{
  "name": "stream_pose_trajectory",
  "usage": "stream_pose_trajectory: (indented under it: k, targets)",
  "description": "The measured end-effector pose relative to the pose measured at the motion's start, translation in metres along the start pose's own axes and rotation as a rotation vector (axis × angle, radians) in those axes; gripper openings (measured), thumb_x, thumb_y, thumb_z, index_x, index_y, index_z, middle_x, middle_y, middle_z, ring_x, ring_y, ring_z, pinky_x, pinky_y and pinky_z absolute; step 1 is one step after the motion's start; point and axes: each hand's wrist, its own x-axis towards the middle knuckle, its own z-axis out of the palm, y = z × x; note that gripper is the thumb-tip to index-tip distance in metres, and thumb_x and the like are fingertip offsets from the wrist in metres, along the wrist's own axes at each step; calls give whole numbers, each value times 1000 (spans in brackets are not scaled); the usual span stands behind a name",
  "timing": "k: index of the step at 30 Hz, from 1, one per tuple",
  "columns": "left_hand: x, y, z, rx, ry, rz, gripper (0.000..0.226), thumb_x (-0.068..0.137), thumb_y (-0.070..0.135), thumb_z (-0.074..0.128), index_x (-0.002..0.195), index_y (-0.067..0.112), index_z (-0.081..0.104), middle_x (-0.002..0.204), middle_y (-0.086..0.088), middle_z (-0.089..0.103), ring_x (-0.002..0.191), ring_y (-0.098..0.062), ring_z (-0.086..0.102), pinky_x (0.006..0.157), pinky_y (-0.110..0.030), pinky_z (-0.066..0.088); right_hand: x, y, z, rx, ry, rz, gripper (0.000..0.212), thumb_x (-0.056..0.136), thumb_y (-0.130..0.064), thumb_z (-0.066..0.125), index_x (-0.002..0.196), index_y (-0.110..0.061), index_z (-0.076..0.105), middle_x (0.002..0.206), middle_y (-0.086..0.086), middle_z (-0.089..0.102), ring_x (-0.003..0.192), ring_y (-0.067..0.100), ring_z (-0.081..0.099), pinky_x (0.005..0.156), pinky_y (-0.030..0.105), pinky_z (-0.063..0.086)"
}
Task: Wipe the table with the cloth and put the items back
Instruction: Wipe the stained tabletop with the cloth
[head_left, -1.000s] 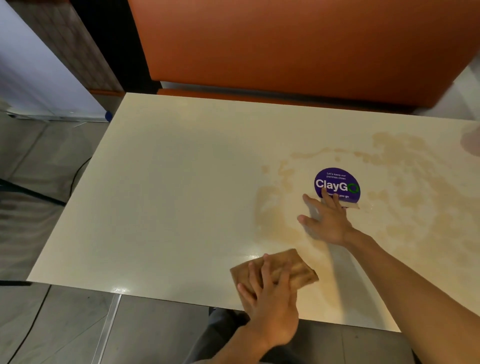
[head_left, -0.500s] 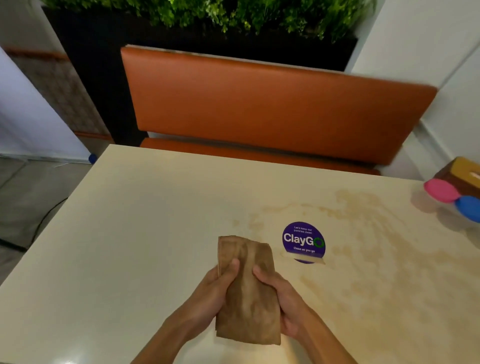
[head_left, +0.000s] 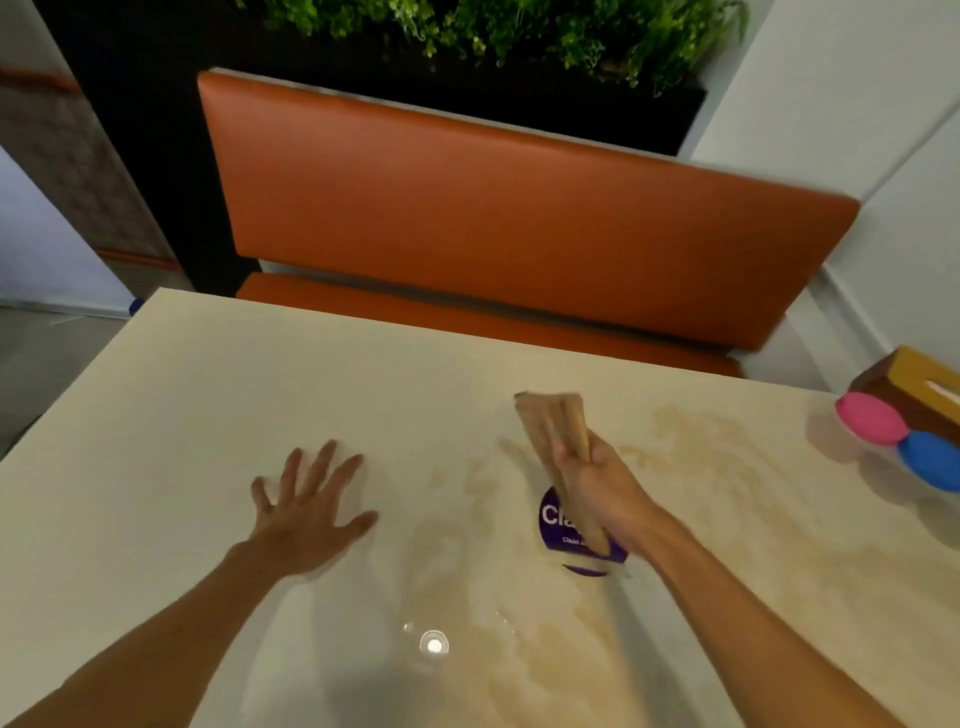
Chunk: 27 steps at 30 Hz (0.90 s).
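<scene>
Toward the middle of the desk (head_left: 182, 415), just above the round purple sticker (head_left: 553, 519), the right hand (head_left: 602, 488) grips the folded brown cloth (head_left: 553, 431) in a closed fist, the free end of the cloth pointing toward the far edge. Motion blur prevents a finding on whether the cloth touches the surface. The left hand (head_left: 311, 512) lies nearer the left edge, fingers spread wide, palm down on the desk and holding nothing. Change noted: half a second earlier both hands held the cloth together near the near edge; the left has since released it and the right alone has carried it over the sticker. Assessment: refolding appears finished and a fresh wiping pass is about to begin. Tan stains (head_left: 727, 467) cover much of the right half of the desk, from the sticker out toward the right edge, so wiping is judged far from complete. At the right edge stand a pink-lidded container (head_left: 870, 418), a blue-lidded container (head_left: 932, 460) and a wooden box (head_left: 914, 387); these will likely need moving to reach the stains beside them.
</scene>
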Motion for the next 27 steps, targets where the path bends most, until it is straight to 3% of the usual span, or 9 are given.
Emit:
stream_pose_trajectory:
  k: [2, 4, 7, 10, 13, 15, 17, 27]
  targets:
    - [7, -2, 11, -34, -18, 24, 83, 70, 92, 13, 141, 60, -16, 149, 21, -40, 145, -21, -29, 111, -64, -10, 31, -6, -15, -154, 42, -96, 32, 103, -28, 41, 134, -31, 43, 116, -3, 64, 99, 16, 63, 71, 21, 49]
    - [10, -3, 15, -42, -12, 18, 82, 65, 95, 5, 136, 63, -22, 142, 23, -46, 142, -20, -34, 111, -64, -15, 62, -9, -24, -302, 74, -189, 39, 102, -16, 42, 140, -27, 41, 133, -3, 53, 121, 19, 51, 88, 26, 46]
    - [13, -6, 14, -22, -40, -6, 80, 64, 94, 4, 132, 65, -29, 140, 22, -49, 141, -21, -36, 110, -64, -16, 103, -5, -27, -565, 115, -252, 57, 95, -4, 53, 146, -22, 36, 145, 3, 44, 130, 26, 45, 103, 39, 46]
    - [14, -4, 15, -16, -39, -9, 77, 66, 93, 3, 126, 65, -35, 139, 22, -51, 140, -21, -38, 109, -64, -17, 133, 4, -20, -746, 112, -221, 76, 86, -11, 69, 149, -23, 28, 147, 5, 40, 128, 29, 45, 104, 48, 45]
    - [14, -4, 15, -13, -56, 4, 77, 67, 93, 1, 129, 65, -33, 141, 23, -50, 136, -20, -44, 108, -64, -20, 149, 21, 7, -939, 59, -131, 75, 90, -23, 62, 150, -33, 18, 154, 4, 29, 139, 33, 30, 112, 56, 27]
    - [14, -4, 15, -4, -63, 9, 77, 68, 92, 0, 132, 63, -31, 141, 23, -50, 133, -21, -46, 108, -64, -21, 152, 37, 25, -976, 68, -69, 69, 96, -28, 49, 151, -36, 8, 163, 3, 4, 148, 35, 0, 117, 59, 3]
    - [13, -4, 17, 7, -73, 9, 77, 69, 91, -1, 132, 62, -32, 141, 22, -51, 131, -22, -49, 107, -65, -21, 153, 49, 37, -985, 121, -46, 68, 98, -32, 43, 152, -36, 3, 163, 1, -10, 148, 33, -14, 117, 59, -8]
    - [16, -11, 19, 20, -65, 50, 78, 68, 91, -8, 133, 57, -36, 141, 18, -53, 133, -28, -47, 106, -68, -20, 144, 49, 85, -943, 134, -78, 71, 94, -32, 45, 150, -38, 3, 163, 1, -11, 147, 35, -16, 113, 58, -13]
